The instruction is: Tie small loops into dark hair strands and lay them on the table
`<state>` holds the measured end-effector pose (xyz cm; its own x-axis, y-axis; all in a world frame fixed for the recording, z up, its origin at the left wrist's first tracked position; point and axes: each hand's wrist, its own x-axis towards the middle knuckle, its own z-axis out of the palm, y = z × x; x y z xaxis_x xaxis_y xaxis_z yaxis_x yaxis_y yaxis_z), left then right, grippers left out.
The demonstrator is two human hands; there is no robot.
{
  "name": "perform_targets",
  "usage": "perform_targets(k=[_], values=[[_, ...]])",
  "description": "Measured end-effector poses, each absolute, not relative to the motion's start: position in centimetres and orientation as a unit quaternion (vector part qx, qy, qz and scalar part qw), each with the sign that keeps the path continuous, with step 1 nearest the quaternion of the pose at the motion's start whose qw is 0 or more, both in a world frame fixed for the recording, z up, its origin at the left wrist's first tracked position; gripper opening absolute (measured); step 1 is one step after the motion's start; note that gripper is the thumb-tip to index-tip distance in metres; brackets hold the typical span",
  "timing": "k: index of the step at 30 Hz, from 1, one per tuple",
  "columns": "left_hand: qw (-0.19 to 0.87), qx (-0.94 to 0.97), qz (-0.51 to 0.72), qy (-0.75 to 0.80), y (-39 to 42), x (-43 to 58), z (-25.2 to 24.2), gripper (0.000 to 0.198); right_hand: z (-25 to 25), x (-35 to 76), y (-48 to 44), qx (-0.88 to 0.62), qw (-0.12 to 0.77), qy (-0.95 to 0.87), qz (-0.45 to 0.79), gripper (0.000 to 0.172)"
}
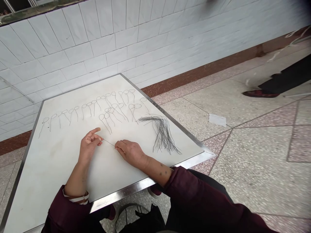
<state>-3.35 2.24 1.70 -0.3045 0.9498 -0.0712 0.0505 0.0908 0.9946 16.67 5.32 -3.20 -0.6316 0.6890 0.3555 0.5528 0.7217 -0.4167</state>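
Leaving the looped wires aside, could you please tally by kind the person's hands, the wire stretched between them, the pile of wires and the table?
Hands: 2 (left hand, right hand)
Stretched wire: 1
Pile of wires: 1
White table: 1
Total: 5
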Motion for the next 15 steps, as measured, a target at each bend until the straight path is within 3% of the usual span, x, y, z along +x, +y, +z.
perform_targets(k=[15], values=[[0.401, 0.369, 0.565, 0.620, 2.7, -6.2, 1.6, 0.053, -3.9, 19.1, 4.9, -0.313, 0.211, -0.926, 0.026, 0.020]])
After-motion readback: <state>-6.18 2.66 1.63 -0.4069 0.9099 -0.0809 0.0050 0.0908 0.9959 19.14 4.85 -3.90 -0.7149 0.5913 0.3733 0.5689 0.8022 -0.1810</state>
